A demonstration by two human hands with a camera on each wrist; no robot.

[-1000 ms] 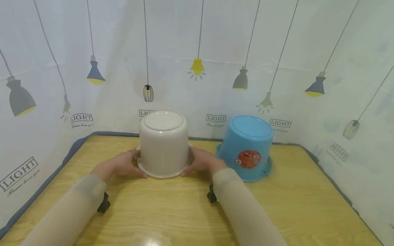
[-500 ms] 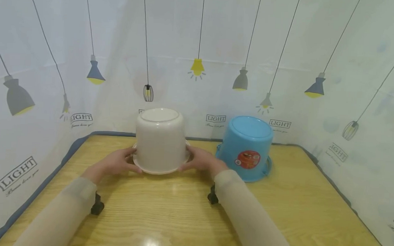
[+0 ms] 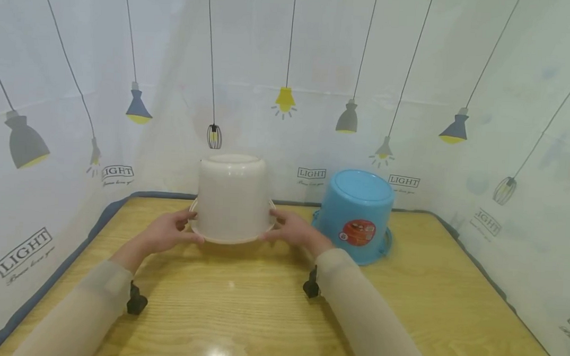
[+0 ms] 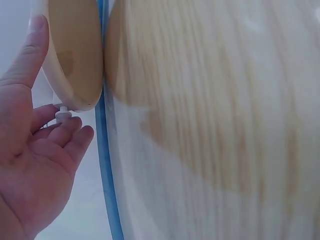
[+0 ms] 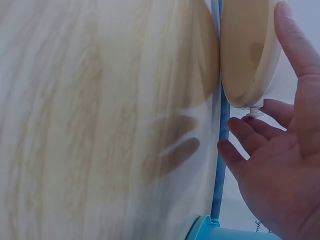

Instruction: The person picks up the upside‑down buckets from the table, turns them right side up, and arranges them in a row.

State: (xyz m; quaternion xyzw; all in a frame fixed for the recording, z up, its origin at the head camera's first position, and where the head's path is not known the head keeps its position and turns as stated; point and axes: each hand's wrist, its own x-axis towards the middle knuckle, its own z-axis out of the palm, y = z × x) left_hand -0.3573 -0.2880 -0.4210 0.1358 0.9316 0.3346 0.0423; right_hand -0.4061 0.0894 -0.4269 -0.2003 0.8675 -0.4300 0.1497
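Observation:
An upside-down white bucket (image 3: 231,202) is held just off the wooden table, tilted so that its rim faces down and toward me. At its left side my left hand (image 3: 165,232) grips the rim, thumb in front and fingers behind. My right hand (image 3: 292,229) holds the rim's right side in the same way. Both wrist views show part of the bucket's inside (image 4: 75,45) and its shadow on the wood. In the left wrist view, a small white knob (image 4: 62,115) at the rim sits by the left fingertips; a similar knob (image 5: 254,112) is near the right fingers.
A blue bucket (image 3: 355,202) with a red round label stands upside down on the table (image 3: 232,303), right of and close to my right hand. Its side handle sticks out to the right. A lamp-printed curtain (image 3: 252,54) encloses the back and sides.
The white bucket has shifted slightly left, then risen off the table and tipped so its rim faces me more. Both hands moved with it. The blue bucket has not moved.

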